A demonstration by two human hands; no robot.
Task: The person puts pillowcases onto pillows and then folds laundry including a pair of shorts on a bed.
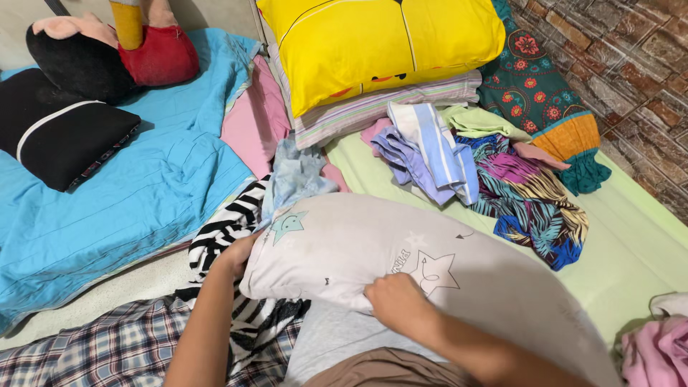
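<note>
Bedding all round: left hand [236, 256] and right hand [395, 302] both grip the white star-print garment [358, 247].

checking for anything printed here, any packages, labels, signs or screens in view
None in view: no package, label, sign or screen.
Nearest to it: the pale grey pillowcase, held by the left hand and right hand, bears printed star outlines and a teal star.

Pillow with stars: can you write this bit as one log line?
left hand: grips pillow end | right hand: pinches cover edge | beside: striped cloth
</note>
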